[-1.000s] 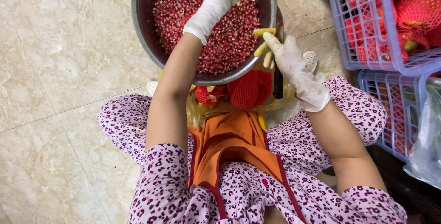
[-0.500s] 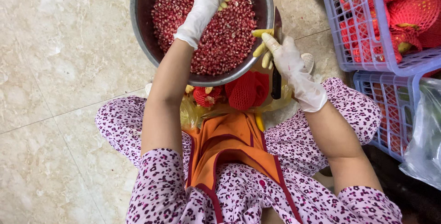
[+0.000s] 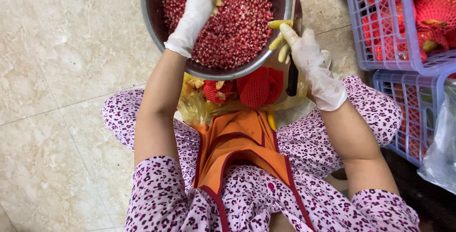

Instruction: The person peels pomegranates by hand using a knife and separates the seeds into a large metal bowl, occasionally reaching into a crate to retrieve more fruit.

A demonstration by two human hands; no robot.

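A large dark metal bowl (image 3: 151, 20) full of red pomegranate seeds (image 3: 237, 18) stands on the floor in front of my knees. My left hand (image 3: 197, 8), in a white glove with yellow-stained fingertips, is inside the bowl with its fingers curled over the seeds; whether it holds anything I cannot tell. My right hand (image 3: 304, 53), also gloved, rests at the bowl's right rim and grips a black-handled knife (image 3: 293, 65), blade pointing up along the rim.
Red foam fruit nets (image 3: 259, 87) and peel scraps in a yellowish plastic bag (image 3: 194, 108) lie between the bowl and my orange apron (image 3: 237, 141). Two lilac plastic baskets (image 3: 375, 46) with netted red fruit stand at the right, beside a clear plastic bag (image 3: 439, 151). The floor is beige marble tile.
My left hand has drawn back a little toward the bowl's left side, fingers curling. My right hand with the knife has stayed at the rim. The view has shifted slightly.
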